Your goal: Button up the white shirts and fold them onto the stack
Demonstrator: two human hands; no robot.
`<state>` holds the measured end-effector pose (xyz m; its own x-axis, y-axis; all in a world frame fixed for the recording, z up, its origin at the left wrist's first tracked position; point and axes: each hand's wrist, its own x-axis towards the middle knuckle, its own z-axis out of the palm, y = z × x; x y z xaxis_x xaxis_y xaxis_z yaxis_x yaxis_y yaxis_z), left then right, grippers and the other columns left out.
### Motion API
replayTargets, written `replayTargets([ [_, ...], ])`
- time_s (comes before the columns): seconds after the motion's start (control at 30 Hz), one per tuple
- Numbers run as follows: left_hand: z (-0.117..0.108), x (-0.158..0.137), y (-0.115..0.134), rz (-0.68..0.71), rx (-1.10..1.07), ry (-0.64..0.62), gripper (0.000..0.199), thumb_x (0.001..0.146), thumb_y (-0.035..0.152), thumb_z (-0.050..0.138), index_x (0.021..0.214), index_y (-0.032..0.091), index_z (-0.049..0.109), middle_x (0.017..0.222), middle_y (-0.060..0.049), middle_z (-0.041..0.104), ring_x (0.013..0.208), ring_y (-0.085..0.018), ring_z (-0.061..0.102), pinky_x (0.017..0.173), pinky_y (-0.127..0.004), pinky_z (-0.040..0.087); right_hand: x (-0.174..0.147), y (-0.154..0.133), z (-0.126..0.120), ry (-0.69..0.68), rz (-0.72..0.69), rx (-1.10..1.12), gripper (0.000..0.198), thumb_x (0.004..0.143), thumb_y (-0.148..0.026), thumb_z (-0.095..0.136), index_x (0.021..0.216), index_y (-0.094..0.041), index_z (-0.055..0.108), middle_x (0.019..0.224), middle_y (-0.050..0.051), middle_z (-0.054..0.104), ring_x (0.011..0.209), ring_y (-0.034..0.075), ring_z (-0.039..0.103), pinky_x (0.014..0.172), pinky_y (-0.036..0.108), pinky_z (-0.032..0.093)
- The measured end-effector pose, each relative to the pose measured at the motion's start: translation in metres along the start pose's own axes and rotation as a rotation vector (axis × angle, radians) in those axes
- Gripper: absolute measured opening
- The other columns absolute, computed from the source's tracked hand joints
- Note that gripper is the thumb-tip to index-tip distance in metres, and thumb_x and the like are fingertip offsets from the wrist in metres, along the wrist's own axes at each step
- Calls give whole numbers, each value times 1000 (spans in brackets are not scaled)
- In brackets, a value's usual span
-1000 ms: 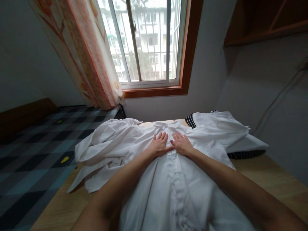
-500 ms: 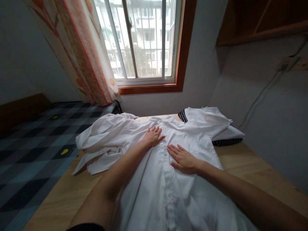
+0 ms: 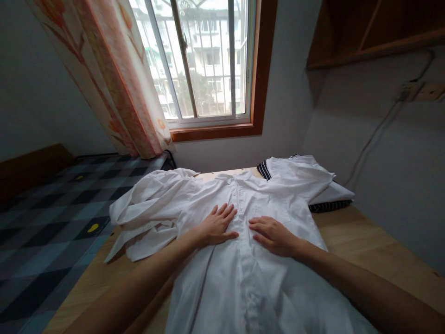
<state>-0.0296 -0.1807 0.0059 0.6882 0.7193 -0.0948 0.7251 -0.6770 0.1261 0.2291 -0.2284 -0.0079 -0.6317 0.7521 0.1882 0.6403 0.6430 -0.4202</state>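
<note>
A white button-up shirt [image 3: 225,283] lies front side up, with its collar toward the window and its button strip running down the middle. My left hand [image 3: 218,226] rests flat on the shirt just left of the buttons, fingers spread. On the other side of the strip, my right hand [image 3: 273,234] lies on the cloth with its fingers stretched out and slightly bent. Neither hand grips the fabric. The left sleeve is bunched in loose folds, and the right sleeve lies over some folded clothes [image 3: 330,206]. Wrinkles show across the lower part.
The shirt lies on a wooden table [image 3: 365,241]. A bed with a checked cover [image 3: 45,222] stands along the left. Ahead are a window [image 3: 208,69] and a flowered curtain [image 3: 114,83]. A wall shelf [image 3: 375,46] hangs at upper right, near a socket with a cord [image 3: 378,125].
My left hand has slid down the shirt toward me, its fingers spread wider. The right hand has shifted slightly right. The cloth near the collar looks flatter.
</note>
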Motion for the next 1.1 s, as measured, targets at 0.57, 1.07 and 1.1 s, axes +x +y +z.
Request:
replayTargets([
  [0.57,-13,162,-77,-477,-19,414,39,89,18,45,125,25,58,137,-7,54,124,-28,46,98,-45,39,217,81,17,366,610,-220,30,94,-31,46,104,-14,69,110,16,68,104,26,62,91,34,44],
  [1.07,-12,164,-55,-663,-61,583,21,90,26,52,105,20,65,111,-11,60,110,-27,50,92,-40,38,193,101,17,777,631,101,22,83,-30,55,89,-17,72,96,10,69,92,24,61,87,31,44],
  [1.1,-11,167,-53,-702,-86,568,21,90,28,53,104,21,67,110,-11,61,109,-27,50,92,-40,39,192,102,18,809,644,154,20,81,-29,55,86,-18,71,93,10,71,88,24,62,84,31,44],
])
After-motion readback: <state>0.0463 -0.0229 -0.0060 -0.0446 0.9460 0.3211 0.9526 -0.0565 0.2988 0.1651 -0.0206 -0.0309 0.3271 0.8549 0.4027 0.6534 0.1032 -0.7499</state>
